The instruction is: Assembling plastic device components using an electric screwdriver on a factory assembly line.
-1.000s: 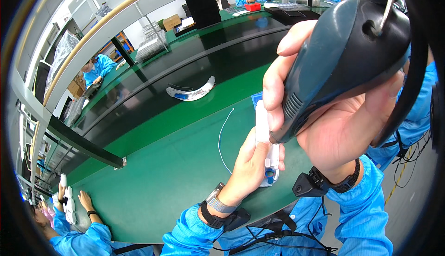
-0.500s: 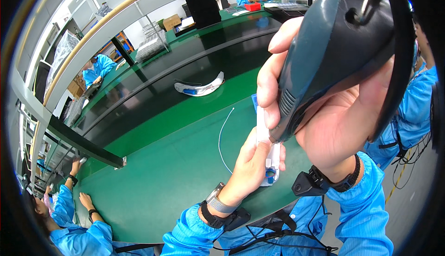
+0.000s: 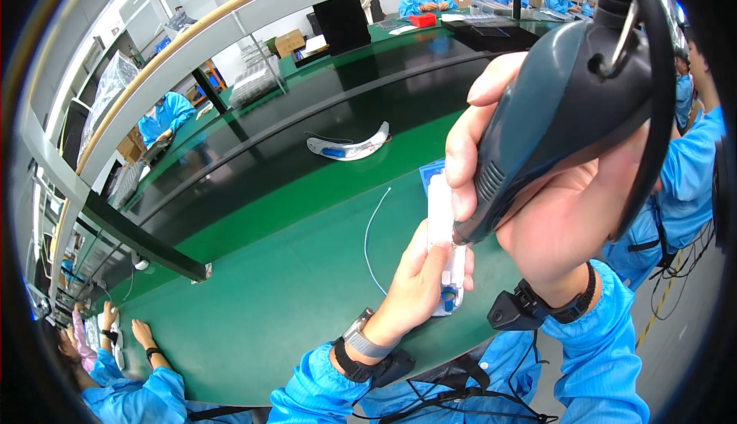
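Carried farther along the dark belt since the earlier frames, the curved white part (image 3: 349,145) now lies on the far side of the green table (image 3: 253,286), while both hands have hardly shifted. At the near left, another person's hands (image 3: 127,332) rest at the table edge. A thin white wire (image 3: 371,236) lies loose just left of the work. Left hand (image 3: 418,282) is closed around a long white plastic piece (image 3: 441,224), holding it upright over the near table. Right hand (image 3: 553,217) is wrapped tight round a dark grey electric screwdriver (image 3: 564,117), whose tip meets that piece
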The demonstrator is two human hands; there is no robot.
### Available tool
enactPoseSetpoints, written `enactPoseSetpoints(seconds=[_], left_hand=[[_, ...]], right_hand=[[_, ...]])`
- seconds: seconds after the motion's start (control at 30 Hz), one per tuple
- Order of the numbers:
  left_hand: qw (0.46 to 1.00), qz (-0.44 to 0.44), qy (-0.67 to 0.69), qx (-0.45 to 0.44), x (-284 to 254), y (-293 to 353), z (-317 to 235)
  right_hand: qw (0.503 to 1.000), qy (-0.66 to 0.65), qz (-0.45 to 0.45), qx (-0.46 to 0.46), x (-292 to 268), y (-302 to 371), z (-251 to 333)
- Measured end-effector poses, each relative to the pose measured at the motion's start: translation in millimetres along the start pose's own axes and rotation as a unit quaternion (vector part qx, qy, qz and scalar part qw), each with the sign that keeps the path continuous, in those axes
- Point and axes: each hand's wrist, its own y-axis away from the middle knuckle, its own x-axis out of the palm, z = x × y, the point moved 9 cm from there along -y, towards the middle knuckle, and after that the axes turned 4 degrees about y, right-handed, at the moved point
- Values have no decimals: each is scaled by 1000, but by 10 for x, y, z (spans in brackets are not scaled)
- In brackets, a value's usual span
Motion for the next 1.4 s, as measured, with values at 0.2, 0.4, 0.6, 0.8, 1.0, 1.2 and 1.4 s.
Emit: enactPoseSetpoints(seconds=[0.2,0.4,0.6,0.8,1.0,1.2,1.4], left_hand=[[1000,-4,-2,-11,-8,7,-15],[1000,1,-28,10,-53,-12,-19],[1000,-2,-9,12,-13,-18,-22],[998,-5,-65,23,-49,3,-24],[994,20,-101,39,23,47,-126],[996,-5,-83,44,-40,14,-97],[993,8,-115,32,-10,6,-64]], right_hand=[[999,-26,-42,-13,-11,6,-13],[996,-67,-58,-13,-11,10,-66],[999,12,44,12,-16,-25,-14],[986,-99,-132,20,-58,40,-75],[997,-68,-45,20,-27,-1,-79],[998,-34,40,21,34,-4,-95],[998,26,0,60,-29,19,-127]])
